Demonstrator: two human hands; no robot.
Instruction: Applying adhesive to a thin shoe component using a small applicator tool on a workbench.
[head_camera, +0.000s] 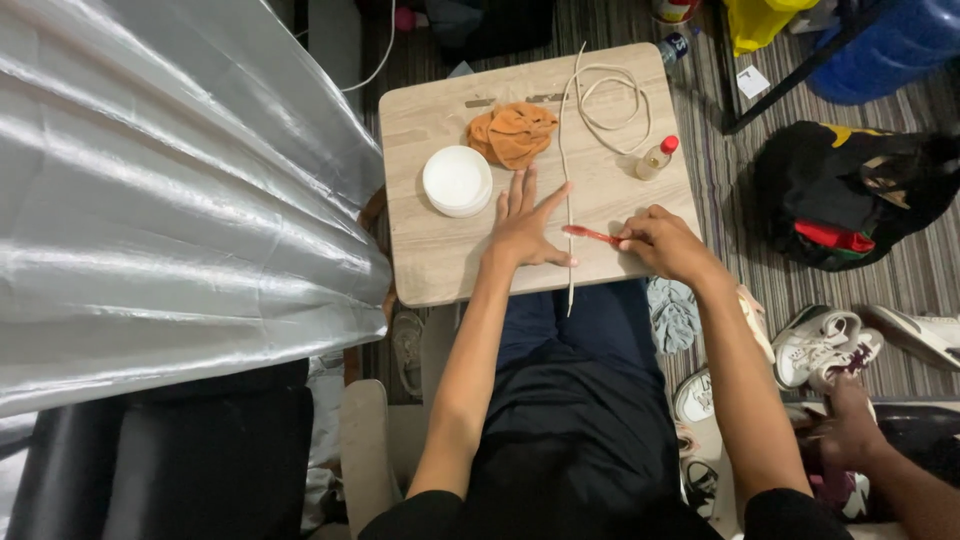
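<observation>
My left hand (527, 225) lies flat on the small wooden table (430, 260), fingers spread, pressing down a long cream-coloured cord (566, 160) that runs from a loop at the table's far side to its near edge. My right hand (664, 243) grips a red toothbrush (590, 234) whose head touches the cord beside my left thumb. A white round lidded container (457, 180) sits just left of my left hand. An orange cloth (515, 133) lies beyond my fingertips. A small clear bottle with a red cap (657, 157) lies beyond my right hand.
A shiny silver sheet (170, 180) fills the left side. A black bag (850, 195) lies on the striped carpet to the right, with white sneakers (825, 345) nearer me. Another person's hand (848, 425) is at the lower right. A blue barrel (890, 45) stands at top right.
</observation>
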